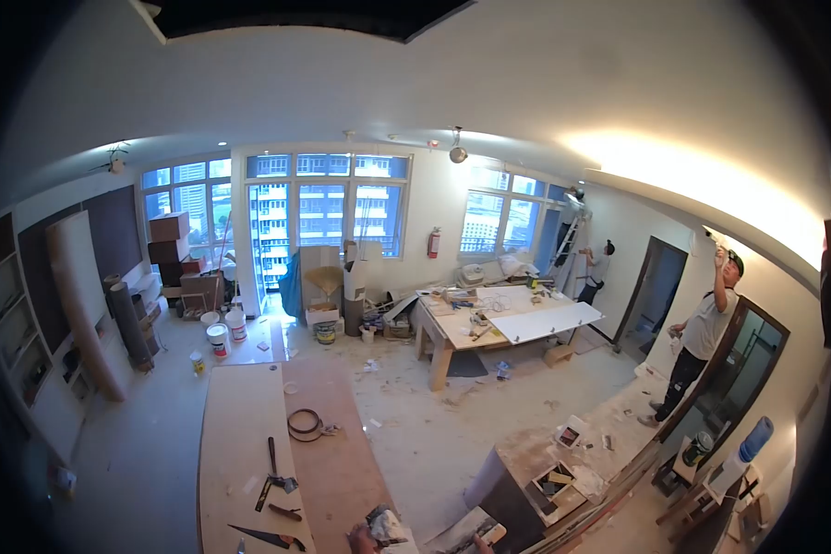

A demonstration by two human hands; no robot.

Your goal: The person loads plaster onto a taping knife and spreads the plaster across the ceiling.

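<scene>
My left hand (362, 539) shows at the bottom edge, closed around a putty knife (388, 528) that carries a lump of whitish compound. To its right, partly cut off by the frame, my right hand (482, 545) grips a flat plate (452, 535) smeared with pale compound. Only parts of the fingers are visible. Left of my hands is a long pale board (240, 434), on which lie a handsaw (266, 537), pliers (284, 511), a hammer (271, 456) and a square (265, 493).
A worktable (434, 328) littered with tools stands mid-room. At right, a person (709, 323) on a dusty counter (609, 434) reaches toward the ceiling. Others are by a ladder (568, 242). Buckets (218, 340) and cardboard rolls (83, 309) stand left. The ceiling is close overhead, with an opening (305, 18).
</scene>
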